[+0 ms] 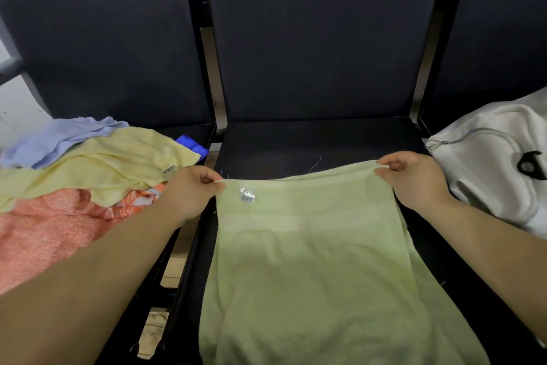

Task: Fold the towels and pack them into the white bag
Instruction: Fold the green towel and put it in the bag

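A pale green towel (310, 261) lies spread over the middle dark seat (296, 142) and hangs toward me over its front edge. A small label sits near its far left corner. My left hand (189, 190) pinches the far left corner of the green towel. My right hand (414, 178) pinches its far right corner, so the far edge is stretched between both hands. The white bag (488, 163) with a black mark and a cord rests on the seat to the right, close to my right hand.
On the left seat lies a pile of unfolded towels: a pale yellow towel (97, 166) on top, a light blue towel (56, 139) behind it, an orange towel (47, 231) in front, and a bright blue cloth (192, 145). Dark seat backs (310, 39) rise behind.
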A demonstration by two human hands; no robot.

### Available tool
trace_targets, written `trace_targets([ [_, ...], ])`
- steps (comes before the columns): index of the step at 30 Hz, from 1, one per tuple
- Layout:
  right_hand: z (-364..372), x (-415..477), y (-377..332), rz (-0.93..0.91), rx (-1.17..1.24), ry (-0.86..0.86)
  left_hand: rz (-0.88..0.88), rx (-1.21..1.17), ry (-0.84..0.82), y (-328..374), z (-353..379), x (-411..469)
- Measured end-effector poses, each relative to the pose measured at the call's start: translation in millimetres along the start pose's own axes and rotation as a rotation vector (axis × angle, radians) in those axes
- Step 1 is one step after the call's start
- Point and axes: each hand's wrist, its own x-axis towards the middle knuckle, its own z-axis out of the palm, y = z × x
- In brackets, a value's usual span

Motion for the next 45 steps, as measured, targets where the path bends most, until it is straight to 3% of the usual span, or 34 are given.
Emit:
trace_targets([
  [4,0.2,12.6,-4.6,-0.019,0.015,0.011,0.01,0.013,0.016,-0.5,10.8,4.9],
  [12,6.2,31.0,7.8,-0.06,-0.098,-0.007,0.065,0.284,0.014,0.4,20.4,13.9],
  [22,15.1,36.6,18.2,-0.098,-0.196,-0.005,0.043,0.324,0.04,2.0,25.1,12.5],
  [27,14.5,35.4,12.7,-0.12,-0.344,-0.106,0.018,0.341,0.004,-2.1,24.7,19.0],
  [33,11.1,26.3,10.3,-0.198,-0.454,-0.167,0.109,0.485,-0.018,1.6,21.7,13.3],
  [35,5.1,21.9,8.6,-0.215,-0.446,-0.168,0.122,0.411,-0.018,5.4,14.9,8.6],
  [41,-31.2,4.0,-6.1,-0.135,-0.376,-0.187,0.075,-0.162,-0.004,20.4,-22.8,-13.2],
  [45,-55.0,-15.5,-34.7,-0.089,-0.218,-0.216,0.051,-0.296,0.027,31.0,-40.5,-34.8],
])
